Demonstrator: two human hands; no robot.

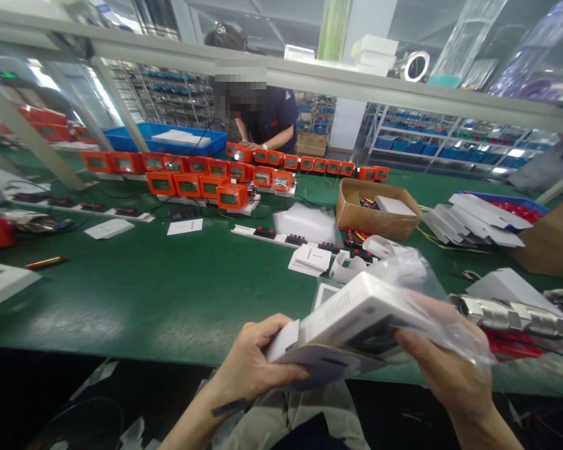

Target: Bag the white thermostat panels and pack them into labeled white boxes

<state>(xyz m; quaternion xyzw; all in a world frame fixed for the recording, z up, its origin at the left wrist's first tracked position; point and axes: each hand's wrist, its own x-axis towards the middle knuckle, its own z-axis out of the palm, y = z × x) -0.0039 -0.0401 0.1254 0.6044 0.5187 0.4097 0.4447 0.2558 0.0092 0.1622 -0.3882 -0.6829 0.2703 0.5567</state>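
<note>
Both of my hands hold a white flat device (351, 306) at the near edge of the green table (169, 294). My left hand (251, 362) grips its left end together with a white card (284, 340) and a grey sheet under it. My right hand (445, 369) grips the right end through a clear plastic bag (422, 281) that partly covers the device.
Rows of orange devices (206, 175) stand across the table's middle. A co-worker (267, 115) works behind them. A cardboard box (375, 209), white boxes (478, 219), terminal strips (286, 237), leaflets (312, 256) and a metal part (511, 312) lie to the right.
</note>
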